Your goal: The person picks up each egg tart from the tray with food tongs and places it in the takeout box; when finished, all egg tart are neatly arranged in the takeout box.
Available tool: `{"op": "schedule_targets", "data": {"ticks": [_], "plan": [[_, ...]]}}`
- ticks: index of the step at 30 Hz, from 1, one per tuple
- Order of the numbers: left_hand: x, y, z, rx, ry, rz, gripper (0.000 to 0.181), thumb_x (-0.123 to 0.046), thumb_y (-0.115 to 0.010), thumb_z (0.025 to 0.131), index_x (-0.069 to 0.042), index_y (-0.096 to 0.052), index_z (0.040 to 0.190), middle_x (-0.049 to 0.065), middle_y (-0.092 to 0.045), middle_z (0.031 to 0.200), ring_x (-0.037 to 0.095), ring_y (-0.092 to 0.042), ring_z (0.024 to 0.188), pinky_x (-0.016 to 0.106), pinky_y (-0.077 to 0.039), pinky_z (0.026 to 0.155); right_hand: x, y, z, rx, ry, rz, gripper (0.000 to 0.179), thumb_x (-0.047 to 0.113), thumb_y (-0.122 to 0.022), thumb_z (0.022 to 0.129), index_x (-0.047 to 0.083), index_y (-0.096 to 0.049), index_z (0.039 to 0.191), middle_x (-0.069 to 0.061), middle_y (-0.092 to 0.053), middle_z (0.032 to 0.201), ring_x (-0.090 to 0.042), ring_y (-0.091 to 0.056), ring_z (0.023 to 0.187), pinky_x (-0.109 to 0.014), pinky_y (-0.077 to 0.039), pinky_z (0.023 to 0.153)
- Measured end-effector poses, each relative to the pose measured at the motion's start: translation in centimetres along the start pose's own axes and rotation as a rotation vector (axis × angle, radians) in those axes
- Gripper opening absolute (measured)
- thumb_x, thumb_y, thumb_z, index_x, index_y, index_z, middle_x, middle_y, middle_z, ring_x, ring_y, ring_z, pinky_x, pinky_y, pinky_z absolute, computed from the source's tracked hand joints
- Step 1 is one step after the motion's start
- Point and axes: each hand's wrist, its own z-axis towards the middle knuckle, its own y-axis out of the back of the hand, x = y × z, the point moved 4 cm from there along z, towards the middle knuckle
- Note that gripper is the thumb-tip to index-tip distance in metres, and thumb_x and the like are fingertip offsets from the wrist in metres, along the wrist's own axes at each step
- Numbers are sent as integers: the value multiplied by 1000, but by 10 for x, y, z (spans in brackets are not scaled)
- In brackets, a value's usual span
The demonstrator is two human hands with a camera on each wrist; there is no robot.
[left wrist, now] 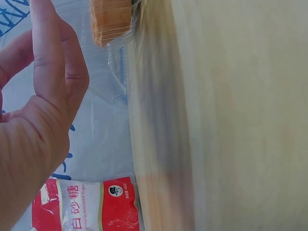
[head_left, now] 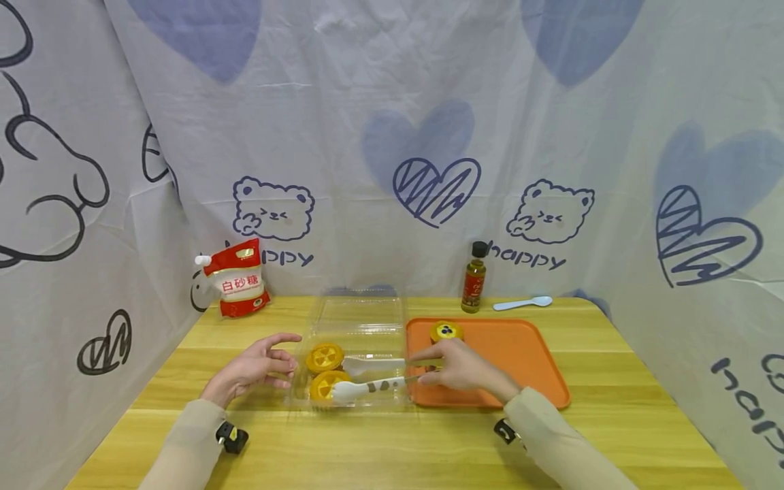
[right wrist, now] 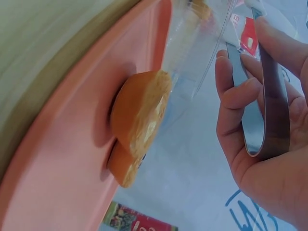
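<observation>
My right hand [head_left: 461, 367] holds a pair of tongs [right wrist: 276, 110] with a bent metal body and white, spotted plastic arms. Their tips reach left into an open clear plastic container [head_left: 373, 344], over the nearer of two egg tarts [head_left: 323, 390]; the farther tart [head_left: 324, 356] sits just behind. At the container's left side, my left hand [head_left: 260, 367] hovers with loosely bent fingers and holds nothing. On the orange tray [head_left: 520, 361] stand two more tarts: one with dark berries [head_left: 446, 331], and another [right wrist: 139, 110] mostly hidden behind my right hand in the head view.
A red and white bag of sugar [head_left: 239, 280] stands at the back left. Behind the tray are a small bottle with a black cap [head_left: 474, 279] and a pale spoon [head_left: 523, 303]. The container's clear lid [head_left: 361, 313] leans back toward the curtain [head_left: 367, 238].
</observation>
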Motion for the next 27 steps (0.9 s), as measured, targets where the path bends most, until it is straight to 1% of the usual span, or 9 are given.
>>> {"op": "schedule_targets", "data": {"ticks": [3, 6, 9, 11, 15, 17, 20, 22, 27], "plan": [[1, 0, -1, -1, 1, -5, 69, -2, -61, 94, -2, -23, 151, 11, -60, 97, 18, -63, 80, 35, -62, 71, -3, 1, -2, -5, -19, 6, 40, 27, -73, 88, 21, -68, 126, 5, -69, 123, -15, -64, 82, -34, -54, 83], [2, 1, -1, -1, 1, -8, 69, -2, -61, 94, -3, -23, 151, 11, -60, 97, 18, -64, 80, 35, -62, 71, -8, 3, -4, -20, -26, -5, 40, 32, -73, 87, 23, -68, 126, 5, -68, 124, -13, -58, 76, -32, -51, 78], [3, 1, -3, -2, 0, -6, 68, -3, -61, 94, -3, -24, 151, 11, -61, 97, 19, -64, 81, 36, -62, 72, -13, 5, -7, -37, -21, 8, 40, 34, -73, 87, 23, -68, 126, 6, -72, 112, -11, -54, 70, -26, -49, 69], [4, 1, -4, -2, -1, -5, 68, -3, -61, 94, -3, -24, 151, 11, -61, 97, 19, -64, 81, 36, -62, 72, -16, 5, -9, -53, -14, 21, 41, 34, -74, 87, 24, -68, 126, 6, -72, 112, -13, -52, 67, -28, -48, 68], [5, 1, -5, -2, -1, -8, 68, -3, -61, 94, -3, -25, 151, 11, -61, 97, 19, -64, 81, 36, -62, 72, -24, 5, -16, -110, -32, 48, 42, 32, -76, 85, 24, -68, 126, 3, -70, 120, -16, -64, 98, -39, -54, 87], [6, 1, -5, -2, 0, -10, 68, -4, -61, 94, -3, -24, 151, 11, -62, 98, 19, -64, 81, 36, -62, 72, -28, 5, -19, -130, -48, 73, 42, 28, -77, 85, 23, -68, 126, 1, -70, 121, -19, -64, 104, -40, -54, 90], [5, 1, -4, -1, -4, -5, 69, -3, -61, 94, -3, -23, 152, 12, -62, 99, 18, -64, 80, 36, -62, 72, -32, 8, -23, -154, -69, 99, 41, 25, -76, 86, 21, -68, 126, 0, -72, 109, -17, -64, 90, -30, -55, 76], [3, 1, -3, -1, -8, -1, 69, -3, -61, 94, -3, -22, 152, 12, -62, 99, 18, -63, 80, 36, -62, 72, -35, 12, -27, -170, -87, 115, 41, 24, -75, 86, 20, -67, 126, 1, -72, 101, -16, -60, 78, -25, -50, 65], [1, 2, 0, 1, -12, 7, 68, -3, -60, 95, -2, -22, 152, 12, -62, 98, 18, -64, 80, 37, -62, 73, -43, 23, -37, -231, -111, 101, 44, 26, -76, 85, 20, -67, 127, 5, -72, 95, -13, -52, 66, -23, -44, 54]]}}
